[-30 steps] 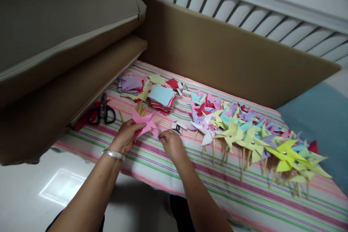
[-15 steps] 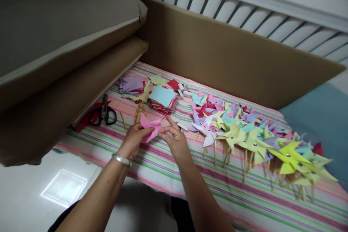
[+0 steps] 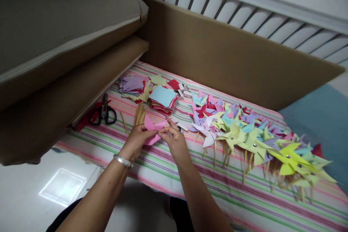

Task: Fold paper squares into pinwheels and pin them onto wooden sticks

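Note:
Between my two hands is a pink paper pinwheel piece point(image 3: 153, 126), its points partly folded inward. My left hand point(image 3: 137, 140) grips its left side, thumb pressed near the centre. On the right side, the thumb and forefinger of my right hand point(image 3: 174, 139) pinch the paper close to the middle; whether a small part sits between those fingertips is hidden. A bundle of thin wooden sticks point(image 3: 139, 114) lies just behind my left hand. Beyond it rests a stack of paper squares point(image 3: 163, 96), light blue on top.
Many finished pinwheels point(image 3: 255, 144) on sticks fill the right side of the striped cloth point(image 3: 174, 175). Scissors point(image 3: 104, 110), cut paper pieces point(image 3: 132, 84) and small white boxes point(image 3: 184, 91) lie around. Large brown cushions point(image 3: 81, 54) overhang the left; a brown panel point(image 3: 217, 50) stands behind.
The pink paper has shifted slightly right and turned, with another point brought toward its centre. My left thumb has moved closer to my right fingertips.

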Demonstrator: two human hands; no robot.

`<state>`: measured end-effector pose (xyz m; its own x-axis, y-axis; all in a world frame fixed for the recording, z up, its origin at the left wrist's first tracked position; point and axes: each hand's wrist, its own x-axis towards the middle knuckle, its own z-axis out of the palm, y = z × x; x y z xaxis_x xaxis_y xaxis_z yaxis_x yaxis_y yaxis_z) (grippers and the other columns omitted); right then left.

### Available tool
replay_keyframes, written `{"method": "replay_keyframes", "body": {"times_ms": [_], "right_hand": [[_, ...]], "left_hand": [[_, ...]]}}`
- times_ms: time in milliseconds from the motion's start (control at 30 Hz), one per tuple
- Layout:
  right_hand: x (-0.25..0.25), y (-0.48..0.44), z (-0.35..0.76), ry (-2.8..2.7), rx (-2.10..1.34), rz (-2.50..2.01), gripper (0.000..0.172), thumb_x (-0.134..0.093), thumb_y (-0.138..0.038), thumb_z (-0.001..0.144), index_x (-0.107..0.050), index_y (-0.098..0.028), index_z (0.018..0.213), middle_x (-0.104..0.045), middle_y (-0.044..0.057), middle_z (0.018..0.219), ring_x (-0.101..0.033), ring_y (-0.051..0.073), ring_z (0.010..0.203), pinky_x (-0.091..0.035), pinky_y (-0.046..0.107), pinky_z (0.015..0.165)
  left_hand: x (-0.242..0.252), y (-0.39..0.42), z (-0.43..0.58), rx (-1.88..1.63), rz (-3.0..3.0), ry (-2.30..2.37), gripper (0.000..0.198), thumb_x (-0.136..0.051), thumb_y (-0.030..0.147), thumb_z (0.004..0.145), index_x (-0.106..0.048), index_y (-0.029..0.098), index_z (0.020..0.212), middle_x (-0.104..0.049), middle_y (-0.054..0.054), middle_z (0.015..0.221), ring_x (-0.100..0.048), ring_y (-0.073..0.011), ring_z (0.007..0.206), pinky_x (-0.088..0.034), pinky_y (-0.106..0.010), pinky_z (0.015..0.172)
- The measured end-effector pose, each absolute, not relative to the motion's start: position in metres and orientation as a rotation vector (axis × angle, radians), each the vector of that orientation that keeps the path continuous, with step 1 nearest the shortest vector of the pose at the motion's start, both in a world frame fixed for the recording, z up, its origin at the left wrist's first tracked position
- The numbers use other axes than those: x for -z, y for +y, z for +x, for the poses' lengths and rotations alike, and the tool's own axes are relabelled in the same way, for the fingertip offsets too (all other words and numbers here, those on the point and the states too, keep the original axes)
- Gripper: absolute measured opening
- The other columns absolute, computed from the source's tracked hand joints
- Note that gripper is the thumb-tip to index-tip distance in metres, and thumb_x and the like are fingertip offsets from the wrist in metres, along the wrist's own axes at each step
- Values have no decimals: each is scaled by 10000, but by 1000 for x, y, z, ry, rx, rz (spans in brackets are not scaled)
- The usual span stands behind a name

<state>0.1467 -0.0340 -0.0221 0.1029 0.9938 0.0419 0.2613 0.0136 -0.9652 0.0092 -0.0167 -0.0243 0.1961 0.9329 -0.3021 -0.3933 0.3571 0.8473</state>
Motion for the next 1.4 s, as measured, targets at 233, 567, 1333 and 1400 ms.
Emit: {"method": "replay_keyframes", "body": {"times_ms": [233,567,1333,1400], "right_hand": [[26,-32,148,-1260,-1036,-1393,50,-664,-201,645,-681,-189,690,-486,88,1319,-385,228,1273,-254,360,1052],[30,-32,148,-1083,-1175,-1277,94,-710,-242,603,-641,-195,647,-598,-17,676,-526,133,661,-409,265,661],[26,-32,147,-990,-1319,-1256,121,-729,-230,566,-632,-182,620,-568,-47,548,-438,86,508,-320,227,509],[26,-32,145,-975,-1297,-1258,122,-728,-234,564,-630,-181,614,-578,-40,556,-452,91,519,-333,231,524]], "left_hand": [[26,-17,9,-1013,722,922,211,-750,211,580,-731,137,777,-721,-53,705,-627,-144,653,-449,-230,647],[26,-17,10,-997,697,861,178,-745,190,587,-731,144,758,-723,-43,700,-612,-113,622,-439,-202,621],[26,-19,11,-956,647,860,166,-744,201,566,-724,127,713,-710,-44,669,-610,-125,608,-442,-215,623],[26,-19,11,-960,652,869,153,-743,198,566,-721,128,700,-706,-39,662,-605,-122,603,-437,-212,617]]}}
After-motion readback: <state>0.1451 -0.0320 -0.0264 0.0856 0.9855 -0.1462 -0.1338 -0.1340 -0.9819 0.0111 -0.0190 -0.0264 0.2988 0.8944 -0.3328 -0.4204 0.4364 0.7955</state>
